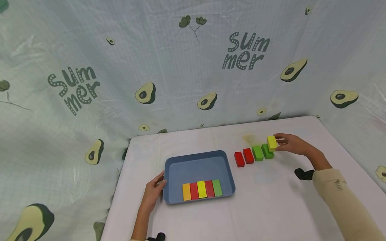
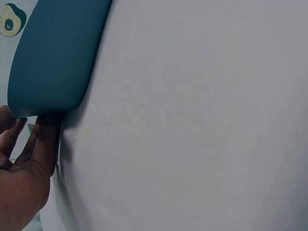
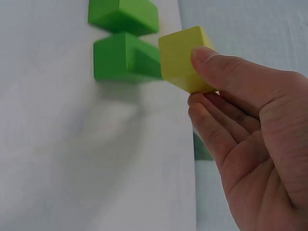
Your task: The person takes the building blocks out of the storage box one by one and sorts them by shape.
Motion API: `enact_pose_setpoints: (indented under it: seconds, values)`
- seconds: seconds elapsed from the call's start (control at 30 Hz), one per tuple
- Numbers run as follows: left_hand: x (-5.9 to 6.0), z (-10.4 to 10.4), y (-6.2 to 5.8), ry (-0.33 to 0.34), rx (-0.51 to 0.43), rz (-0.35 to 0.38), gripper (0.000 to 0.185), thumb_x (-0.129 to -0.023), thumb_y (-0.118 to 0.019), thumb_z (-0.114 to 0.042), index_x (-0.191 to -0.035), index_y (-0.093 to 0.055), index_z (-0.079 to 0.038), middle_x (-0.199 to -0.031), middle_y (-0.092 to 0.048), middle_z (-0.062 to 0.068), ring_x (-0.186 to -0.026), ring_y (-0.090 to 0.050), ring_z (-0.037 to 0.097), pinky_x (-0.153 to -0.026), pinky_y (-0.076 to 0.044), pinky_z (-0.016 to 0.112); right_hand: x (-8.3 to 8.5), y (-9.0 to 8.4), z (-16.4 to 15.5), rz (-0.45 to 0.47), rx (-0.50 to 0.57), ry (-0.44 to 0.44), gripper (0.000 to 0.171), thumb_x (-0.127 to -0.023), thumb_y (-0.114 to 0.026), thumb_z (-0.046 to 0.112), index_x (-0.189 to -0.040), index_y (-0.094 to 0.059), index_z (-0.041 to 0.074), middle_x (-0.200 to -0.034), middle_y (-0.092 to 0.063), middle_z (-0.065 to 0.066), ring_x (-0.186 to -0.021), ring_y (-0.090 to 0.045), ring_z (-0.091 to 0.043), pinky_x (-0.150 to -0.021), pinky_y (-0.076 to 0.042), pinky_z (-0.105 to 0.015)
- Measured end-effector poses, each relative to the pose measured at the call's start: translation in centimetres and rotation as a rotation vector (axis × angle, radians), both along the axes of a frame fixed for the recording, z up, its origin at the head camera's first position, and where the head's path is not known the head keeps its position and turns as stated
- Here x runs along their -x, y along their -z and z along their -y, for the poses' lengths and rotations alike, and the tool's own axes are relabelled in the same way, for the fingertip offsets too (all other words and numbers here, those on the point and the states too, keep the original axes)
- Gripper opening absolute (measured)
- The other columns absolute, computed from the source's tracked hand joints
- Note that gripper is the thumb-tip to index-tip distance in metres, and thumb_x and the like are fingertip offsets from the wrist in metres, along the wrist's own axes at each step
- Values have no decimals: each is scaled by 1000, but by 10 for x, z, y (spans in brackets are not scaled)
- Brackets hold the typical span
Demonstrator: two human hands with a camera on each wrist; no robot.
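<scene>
My right hand (image 1: 291,143) pinches a yellow block (image 1: 272,143) between thumb and fingers. The block is held above the table, just over the end of a green block (image 1: 267,151). In the right wrist view, the thumb presses one face of the yellow block (image 3: 183,57), with a green block (image 3: 120,57) beside it. At the left side of a blue-grey tray (image 1: 196,156), my left hand (image 1: 152,194) holds the rim. The left wrist view shows fingers against the tray's outer wall (image 2: 57,57). Inside the tray, a row of orange, red, yellow and green blocks (image 1: 202,189) lies along the near edge.
Right of the tray, two red blocks (image 1: 239,159) and another green block (image 1: 257,153) stand in a row with the green one under the yellow block. A white cloth covers the table (image 1: 271,207). Behind it hangs a printed curtain (image 1: 175,67).
</scene>
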State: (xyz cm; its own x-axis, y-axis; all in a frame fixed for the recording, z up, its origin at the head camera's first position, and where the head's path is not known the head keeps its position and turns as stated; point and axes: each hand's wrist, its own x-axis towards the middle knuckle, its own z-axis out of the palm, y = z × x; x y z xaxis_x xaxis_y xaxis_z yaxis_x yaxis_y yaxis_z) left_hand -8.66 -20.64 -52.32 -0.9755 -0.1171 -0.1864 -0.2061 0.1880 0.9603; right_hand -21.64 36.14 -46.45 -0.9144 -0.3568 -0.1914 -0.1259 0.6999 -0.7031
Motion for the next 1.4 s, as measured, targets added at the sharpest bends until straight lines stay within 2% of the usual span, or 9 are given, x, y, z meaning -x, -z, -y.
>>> enact_pose_setpoints:
  seconds: [0.23, 0.6, 1.03, 1.1, 1.2, 1.3, 1.4]
  values:
    - [2, 0, -3, -6, 4, 9, 49, -93, -60, -12, -139, -47, -6, -133, -47, 21, -118, -49, 31, -82, -47, 27, -3, 11, -20, 18, -18, -3, 77, -87, -69, 29, -138, -30, -14, -137, -32, -38, -123, -36, -51, -93, -38, -54]
    - [0, -3, -1, 3, 9, 4, 48, -93, -59, -12, -139, -46, -4, -132, -47, 23, -116, -50, 31, -82, -46, 27, -5, 26, -24, 43, -19, -60, 67, -91, -63, 20, -136, -30, -16, -137, -29, -39, -122, -35, -53, -94, -36, -56]
    - [1, -4, -1, -4, 10, 2, 47, -94, -59, -12, -139, -46, -5, -131, -48, 22, -114, -51, 30, -80, -47, 26, -3, 25, -21, 36, -39, -64, 62, -92, -61, 15, -135, -31, -17, -134, -33, -41, -120, -37, -54, -94, -35, -58]
    - [2, -4, 0, -10, 9, 10, 47, -93, -59, -12, -139, -47, -6, -132, -48, 21, -115, -51, 29, -81, -47, 26, -3, 26, -22, 48, -38, -69, 63, -92, -61, 15, -136, -29, -17, -133, -33, -41, -120, -36, -54, -94, -34, -58]
    - [3, -4, 1, -17, 9, 21, 47, -93, -59, -11, -139, -47, -7, -133, -48, 20, -116, -50, 29, -83, -46, 27, -2, 28, -21, 69, -36, -53, 74, -91, -63, 22, -139, -22, -17, -135, -29, -42, -122, -33, -55, -95, -32, -59]
    - [3, -3, 0, -19, 11, 23, 48, -93, -59, -11, -139, -47, -7, -133, -47, 20, -117, -50, 30, -82, -47, 27, -2, 23, -14, 17, -54, 7, 85, -89, -66, 32, -141, -19, -16, -138, -26, -41, -122, -31, -56, -95, -31, -61]
    - [3, -3, -1, -24, 17, 23, 48, -93, -59, -11, -139, -47, -7, -133, -48, 20, -116, -50, 29, -82, -47, 27, -3, 14, 1, -102, -64, 94, 85, -88, -66, 36, -141, -22, -14, -140, -27, -37, -123, -31, -54, -95, -30, -61]
